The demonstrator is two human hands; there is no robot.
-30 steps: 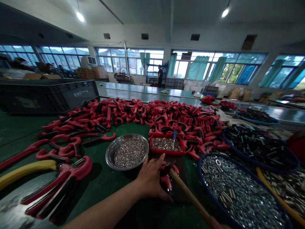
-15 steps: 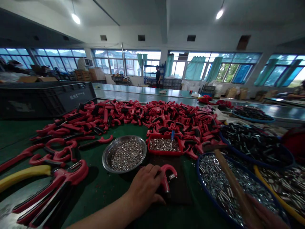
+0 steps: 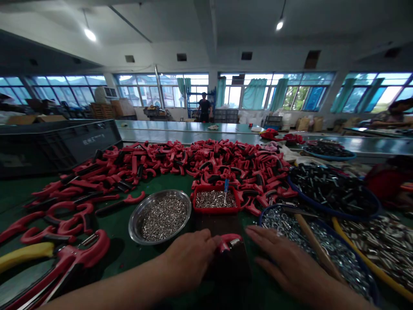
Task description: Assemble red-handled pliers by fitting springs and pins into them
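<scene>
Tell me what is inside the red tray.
The red tray holds a heap of small silver metal pieces, with a blue-handled tool standing in them. The pieces cover the tray's floor and hide the tool's lower end.

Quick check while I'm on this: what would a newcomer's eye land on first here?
The huge heap of red-and-black handles across the middle of the bench grabs attention first. Below it sit a steel bowl of small metal pieces and, to the right, a blue-rimmed basin of washers. Closest, the left hand grips a red handle piece beside the open right hand.
</scene>
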